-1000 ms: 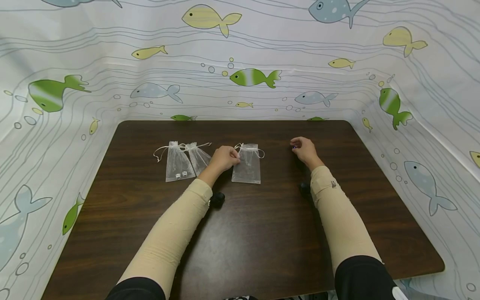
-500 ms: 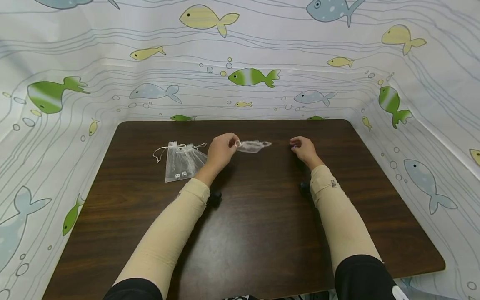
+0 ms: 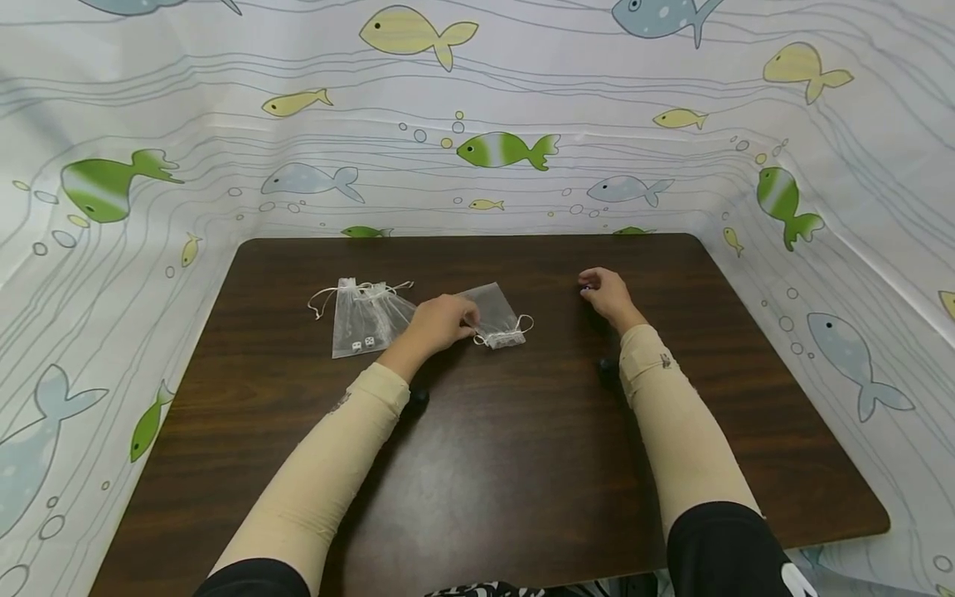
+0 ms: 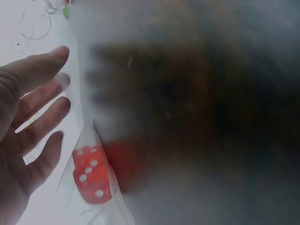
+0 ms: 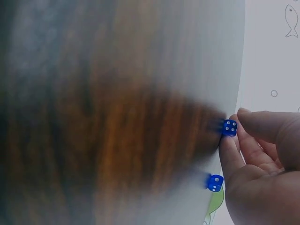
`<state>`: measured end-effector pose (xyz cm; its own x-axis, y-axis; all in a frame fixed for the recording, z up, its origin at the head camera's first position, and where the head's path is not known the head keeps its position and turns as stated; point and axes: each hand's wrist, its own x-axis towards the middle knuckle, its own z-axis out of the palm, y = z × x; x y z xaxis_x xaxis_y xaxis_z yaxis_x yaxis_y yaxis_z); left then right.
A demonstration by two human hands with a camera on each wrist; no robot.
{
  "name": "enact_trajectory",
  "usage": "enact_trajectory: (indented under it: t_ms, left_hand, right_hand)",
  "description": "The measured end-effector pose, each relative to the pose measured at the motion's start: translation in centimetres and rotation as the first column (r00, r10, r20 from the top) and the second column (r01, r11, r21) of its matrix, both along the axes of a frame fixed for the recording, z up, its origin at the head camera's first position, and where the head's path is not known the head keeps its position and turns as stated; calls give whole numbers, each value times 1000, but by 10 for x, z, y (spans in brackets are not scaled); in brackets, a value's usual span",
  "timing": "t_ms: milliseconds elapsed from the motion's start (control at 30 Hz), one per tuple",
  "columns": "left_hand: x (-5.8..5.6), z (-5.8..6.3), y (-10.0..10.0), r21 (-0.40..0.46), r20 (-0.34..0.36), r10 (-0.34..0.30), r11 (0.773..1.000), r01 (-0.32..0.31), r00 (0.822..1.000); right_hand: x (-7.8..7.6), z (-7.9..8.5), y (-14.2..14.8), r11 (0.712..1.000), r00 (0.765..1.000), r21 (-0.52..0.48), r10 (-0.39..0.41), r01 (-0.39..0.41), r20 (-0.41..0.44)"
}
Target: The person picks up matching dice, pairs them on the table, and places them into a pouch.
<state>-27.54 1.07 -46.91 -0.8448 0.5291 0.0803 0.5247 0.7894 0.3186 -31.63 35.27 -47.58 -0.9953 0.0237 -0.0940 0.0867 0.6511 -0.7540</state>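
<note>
My left hand [image 3: 440,322] is beside a small sheer drawstring bag [image 3: 492,307], its drawstring end toward me. In the left wrist view, the fingers [image 4: 42,98] are spread, with the thumb apart and nothing between them. A red die [image 4: 93,173] shows inside sheer fabric below them. My right hand [image 3: 608,298] pinches a blue die [image 5: 229,127] between thumb and finger at the tabletop. A second blue die [image 5: 215,183] lies close by.
Left of my left hand, a sheer bag [image 3: 351,319] holds white dice, and another bag [image 3: 391,313] overlaps it, partly hidden by the arm. A fish-print curtain [image 3: 418,191] surrounds the dark wooden table [image 3: 492,464].
My left hand lifted the sheer bag, and the bag now lies turned, with its drawstring end nearer me. My right hand has stayed in place.
</note>
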Motion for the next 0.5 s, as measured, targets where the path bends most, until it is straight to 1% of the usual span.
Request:
enact_trajectory:
  t_ms: [67,167,233,300,400,500]
  left_hand:
    - [1,0,-1,-31,-18,-37,999,36,999]
    - [1,0,-2,-37,-31,-78,996,77,996]
    - [1,-1,-3,2,-9,-87,996,87,996]
    - [0,-2,-5,58,23,-93,994,91,995]
    - [-2,-5,-8,164,90,-81,984,65,993]
    - [-5,-6,-12,229,141,-66,973,32,988]
  right_hand:
    - [0,1,0,1000,1000,-3,-2,2,-4]
    - [1,1,0,1000,1000,-2,-1,1,-11]
    - [2,0,0,1000,1000,4,2,-2,-11]
    - [2,0,0,1000,1000,11,6,-6,-10]
    - [4,0,-1,1000,1000,17,11,-11,-10]
    - [4,1,-1,1000,1000,18,13,-13,-12]
